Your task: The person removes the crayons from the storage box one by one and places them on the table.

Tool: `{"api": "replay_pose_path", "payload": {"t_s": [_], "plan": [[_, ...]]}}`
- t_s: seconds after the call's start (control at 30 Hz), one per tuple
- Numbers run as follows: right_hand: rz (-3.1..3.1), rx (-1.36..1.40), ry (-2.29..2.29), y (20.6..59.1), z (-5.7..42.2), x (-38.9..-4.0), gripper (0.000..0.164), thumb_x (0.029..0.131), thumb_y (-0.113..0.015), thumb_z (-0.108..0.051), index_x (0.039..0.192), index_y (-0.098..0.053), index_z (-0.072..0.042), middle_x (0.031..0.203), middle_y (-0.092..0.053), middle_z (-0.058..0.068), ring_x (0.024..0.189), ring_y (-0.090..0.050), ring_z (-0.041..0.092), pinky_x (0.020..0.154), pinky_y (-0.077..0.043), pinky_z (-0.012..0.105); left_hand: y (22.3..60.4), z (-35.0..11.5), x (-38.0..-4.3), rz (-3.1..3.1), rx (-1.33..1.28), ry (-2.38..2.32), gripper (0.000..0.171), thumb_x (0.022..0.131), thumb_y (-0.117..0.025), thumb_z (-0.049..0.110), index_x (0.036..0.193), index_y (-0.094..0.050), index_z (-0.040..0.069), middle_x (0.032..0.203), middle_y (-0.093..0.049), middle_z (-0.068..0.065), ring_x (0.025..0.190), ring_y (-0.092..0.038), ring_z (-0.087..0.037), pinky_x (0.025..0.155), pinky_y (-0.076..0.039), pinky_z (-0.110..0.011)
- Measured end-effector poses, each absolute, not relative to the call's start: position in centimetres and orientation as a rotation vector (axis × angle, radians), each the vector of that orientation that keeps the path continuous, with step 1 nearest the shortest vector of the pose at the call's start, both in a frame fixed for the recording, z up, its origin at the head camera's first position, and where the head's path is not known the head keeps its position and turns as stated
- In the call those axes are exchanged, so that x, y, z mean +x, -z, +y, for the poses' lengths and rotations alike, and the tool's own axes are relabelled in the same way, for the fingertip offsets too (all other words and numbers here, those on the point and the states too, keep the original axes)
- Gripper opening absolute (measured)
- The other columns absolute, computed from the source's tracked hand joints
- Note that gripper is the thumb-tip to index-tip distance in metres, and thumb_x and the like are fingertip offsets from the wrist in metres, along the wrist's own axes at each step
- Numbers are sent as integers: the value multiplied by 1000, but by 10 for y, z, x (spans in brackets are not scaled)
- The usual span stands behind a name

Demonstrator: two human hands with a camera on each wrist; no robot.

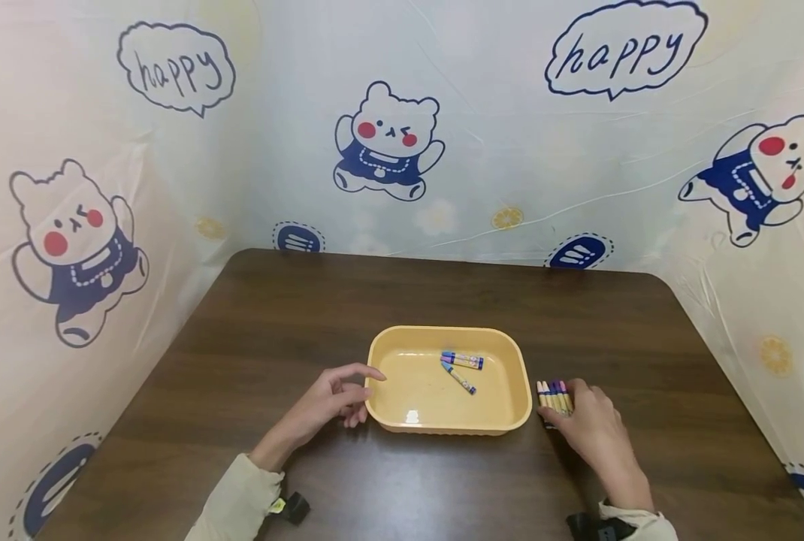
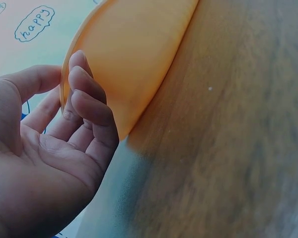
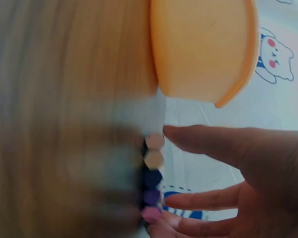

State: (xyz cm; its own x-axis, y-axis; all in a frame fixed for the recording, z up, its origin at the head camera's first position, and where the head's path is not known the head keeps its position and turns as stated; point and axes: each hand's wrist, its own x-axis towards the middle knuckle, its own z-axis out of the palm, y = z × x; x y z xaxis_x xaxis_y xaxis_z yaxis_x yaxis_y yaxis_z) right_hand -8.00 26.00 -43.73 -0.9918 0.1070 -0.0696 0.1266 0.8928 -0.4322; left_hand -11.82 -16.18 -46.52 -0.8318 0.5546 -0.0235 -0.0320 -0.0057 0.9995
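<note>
Your head view's bright, even, mostly sharp. Small glare patch inside the yellow tray (image 1: 402,383), pale sheen on the near table (image 1: 402,481). Your wrist views run dimmer, hazy: tabletop smeared in the right, soft in the left; your left hand (image 2: 54,148) looks shaded.

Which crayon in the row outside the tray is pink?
The end crayon, farthest from the tray; the others look pale, dark blue or purple.

A small screened-off space, whether home or studio unclear: creased pale sheeting (image 1: 276,150) printed with cartoon bears (image 1: 390,143) and "happy" speech bubbles (image 1: 176,69) surrounds a dark wood-grain counter (image 1: 294,300) on three sides.
</note>
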Motion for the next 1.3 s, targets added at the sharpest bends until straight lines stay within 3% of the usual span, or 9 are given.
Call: {"api": "replay_pose_path", "payload": {"t_s": [0.27,0.47,0.67,0.97,1.13,1.3], "plan": [[3094,79,541,406,256,-78,57,86,-76,-35,120,-59,7,98,-64,24,86,-63,43,61,-51,58,465,-161,-118,1860,541,-1891,32,100,-55,1,130,-53,-8,69,-64,-10,57,-57,-15,51,-49,-23],[3215,-55,596,378,234,-85,48,87,-75,-30,119,-62,3,93,-65,17,79,-63,33,60,-52,52,465,-163,-119,1878,540,-1888,32,100,-55,1,130,-54,-8,69,-64,-11,57,-57,-15,50,-49,-23],[3262,-225,668,366,203,-95,36,86,-78,-21,113,-67,0,103,-66,18,90,-63,34,70,-54,53,467,-164,-119,1865,547,-1892,32,99,-55,2,130,-53,-9,69,-64,-12,57,-58,-15,50,-49,-24],[3218,-389,708,375,162,-114,32,83,-80,-19,110,-70,-4,95,-68,12,85,-63,27,68,-55,44,469,-163,-119,1863,587,-1903,32,99,-55,0,129,-52,-11,68,-63,-14,55,-56,-14,48,-47,-24],[3149,-433,692,394,146,-125,28,84,-79,-18,107,-71,-4,88,-66,9,74,-57,20,61,-50,37,469,-163,-118,1864,605,-1906,32,99,-55,-1,129,-52,-11,67,-63,-13,54,-56,-14,47,-47,-25],[3106,-471,650,420,134,-132,21,84,-78,-16,99,-70,-5,89,-65,8,74,-55,19,66,-50,37,468,-163,-118,1879,607,-1909,32,99,-56,0,129,-53,-10,67,-63,-12,53,-55,-14,46,-47,-24]]}}
